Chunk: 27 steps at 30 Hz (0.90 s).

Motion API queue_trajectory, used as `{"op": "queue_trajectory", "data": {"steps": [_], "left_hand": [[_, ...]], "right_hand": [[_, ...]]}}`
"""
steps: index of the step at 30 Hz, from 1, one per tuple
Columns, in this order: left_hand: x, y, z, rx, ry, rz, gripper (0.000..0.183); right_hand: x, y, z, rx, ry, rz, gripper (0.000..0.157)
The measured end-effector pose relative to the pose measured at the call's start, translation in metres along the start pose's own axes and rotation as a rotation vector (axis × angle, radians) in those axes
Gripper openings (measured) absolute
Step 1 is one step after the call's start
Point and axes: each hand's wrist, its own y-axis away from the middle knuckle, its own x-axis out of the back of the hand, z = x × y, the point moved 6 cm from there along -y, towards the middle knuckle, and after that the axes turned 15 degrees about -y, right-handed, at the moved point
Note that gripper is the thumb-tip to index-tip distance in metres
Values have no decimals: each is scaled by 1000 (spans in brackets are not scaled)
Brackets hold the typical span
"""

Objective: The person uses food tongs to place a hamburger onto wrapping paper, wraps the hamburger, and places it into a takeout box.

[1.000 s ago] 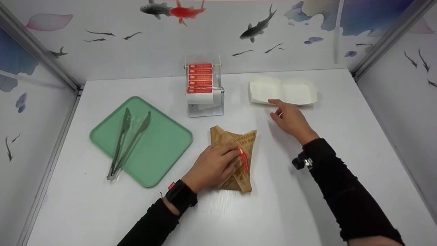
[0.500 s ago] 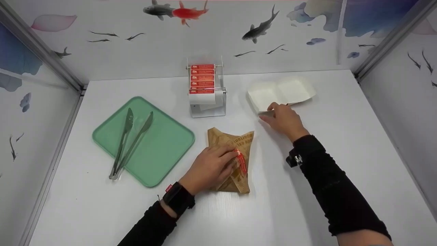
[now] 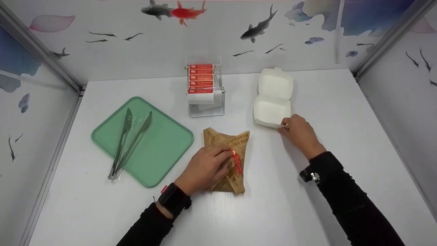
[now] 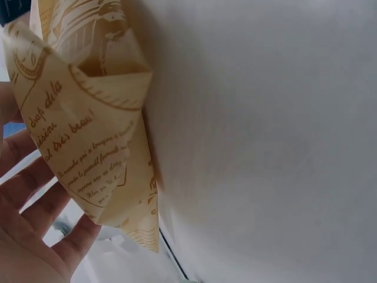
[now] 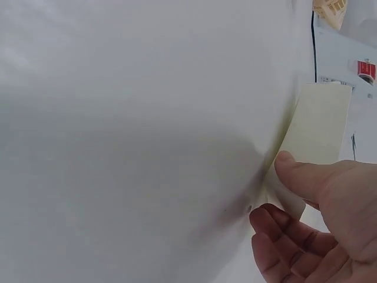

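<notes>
1. The left hand (image 3: 208, 164) rests on the brown paper package (image 3: 240, 146) near the middle of the table (image 3: 266, 212); its fingers lie extended against the wrapper, not clenched.
2. A red sticker (image 3: 237, 163) sits on the package, just right of those fingertips.
3. The right hand (image 3: 300, 134) pinches the near right corner of the white box (image 3: 273, 108) between thumb and fingers.
4. That box stands open on the far right, its 2 halves joined, 1 beyond the other.
5. On the left, metal tongs (image 3: 121, 146) lie across the green tray (image 3: 164, 147), handle end past its near left edge.
6. The label dispenser (image 3: 200, 80) stands far, between tray and box.
</notes>
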Motion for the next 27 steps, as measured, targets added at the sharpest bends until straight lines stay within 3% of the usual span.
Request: {"op": "queue_trajectory", "data": {"steps": [7,16,23,27], "left_hand": [[4,5,-6,41,34,3,31],[14,17,-7,49,36,148,12],[17,22,-5,60,23,183,22],[19,24,-4,179,0,130,44]], "right_hand": [[-3,36,6,60,-42,-34,16],[-11,78,-4,208,-12,8,8],[-16,96,-9,229,5,10,11],[-18,100,-13,257,14,26,11]]}}
